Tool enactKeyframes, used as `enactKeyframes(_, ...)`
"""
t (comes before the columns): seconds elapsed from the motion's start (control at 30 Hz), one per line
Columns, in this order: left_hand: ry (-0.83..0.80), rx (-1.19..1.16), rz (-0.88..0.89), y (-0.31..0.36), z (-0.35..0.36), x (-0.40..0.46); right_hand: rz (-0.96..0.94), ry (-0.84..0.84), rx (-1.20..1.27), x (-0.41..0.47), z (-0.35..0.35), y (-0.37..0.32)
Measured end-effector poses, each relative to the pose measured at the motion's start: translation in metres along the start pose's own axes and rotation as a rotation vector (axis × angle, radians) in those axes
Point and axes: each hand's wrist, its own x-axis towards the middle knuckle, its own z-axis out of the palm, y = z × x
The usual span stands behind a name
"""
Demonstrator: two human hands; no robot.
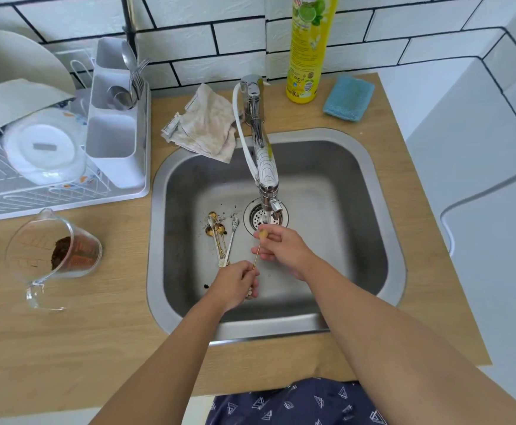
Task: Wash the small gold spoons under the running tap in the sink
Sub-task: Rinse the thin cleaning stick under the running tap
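gold spoon (258, 247) between both hands, under tap (264, 167)

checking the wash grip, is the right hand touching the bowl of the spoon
Touching. The head view shows the right hand fingers on the spoon bowl under the tap.

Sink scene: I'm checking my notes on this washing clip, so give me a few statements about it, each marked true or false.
1. Both hands hold one gold spoon under the tap. True: the left hand pinches the handle end and the right hand holds the bowl end.
2. The other spoons lie on the counter. False: they lie on the sink floor, left of the drain.
3. The yellow bottle stands behind the sink. True.
4. The glass jug is empty. False: it holds something brown.
5. The blue sponge lies in the sink. False: it lies on the counter by the bottle.
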Motion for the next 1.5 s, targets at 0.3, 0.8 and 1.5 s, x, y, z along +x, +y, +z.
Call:
enactKeyframes(0.3, -0.052, -0.159, -0.065, -0.002, 0.006, 0.003, 0.025, 0.037, 0.074, 0.002, -0.004, -0.001)
enactKeyframes(0.8, -0.033, -0.268, -0.054, -0.007, 0.003, 0.007, 0.081, -0.080, 0.306, -0.003, 0.000, -0.007)
enactKeyframes(1.5, -0.052, -0.268, -0.036, 0.000, -0.005, -0.001, 0.066, -0.113, 0.405, -0.002, 0.002, -0.009)
